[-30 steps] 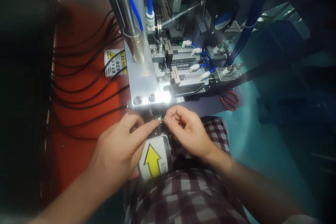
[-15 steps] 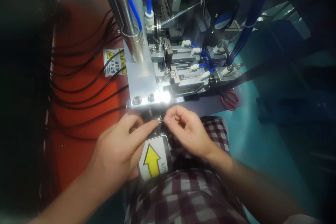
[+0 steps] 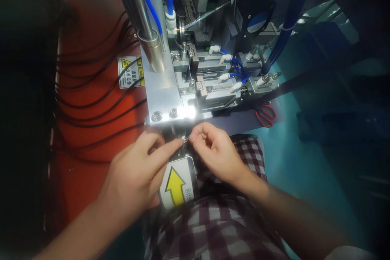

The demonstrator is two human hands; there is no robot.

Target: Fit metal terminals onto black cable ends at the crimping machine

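My left hand reaches over the front of the machine, one digit stretched to the right and its tip touching a small light-coloured part. Its other fingers are bent or hidden below, apart from that digit. Close beside it, my right hand pinches thin wires between thumb and fingertips. The wires run into or lie against the small part; the exact join is too small to make out. Both hands work just below the front edge of a bright metal plate.
Behind the plate stand metal slides with white air fittings and blue tubes. Red-handled scissors or snips lie to the right. Black cables cross an orange panel on the left. A yellow-arrow label faces up below the hands.
The view has shifted slightly, so the machine sits a little further left. Both hands keep nearly the same pose at the small part.
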